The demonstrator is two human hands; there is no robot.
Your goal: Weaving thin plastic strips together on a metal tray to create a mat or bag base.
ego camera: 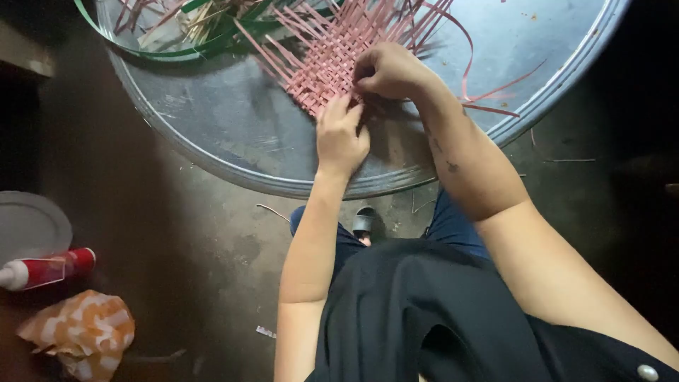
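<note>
Black garment [424,318] above dark floor [198,240]

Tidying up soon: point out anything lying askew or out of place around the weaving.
A red and white bottle lies on its side on the floor by a crumpled orange and white cloth. Loose pink strips curl away from the woven mat under both hands.

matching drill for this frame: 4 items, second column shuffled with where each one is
1. pink woven strip mat
2. red and white plastic bottle
3. orange and white crumpled cloth
4. green strip bundle

A. lying on its side on the floor, far left
B. floor, bottom-left corner
C. under both hands on the round metal tray
D. tray's top-left part

Pairs: 1-C, 2-A, 3-B, 4-D
</note>
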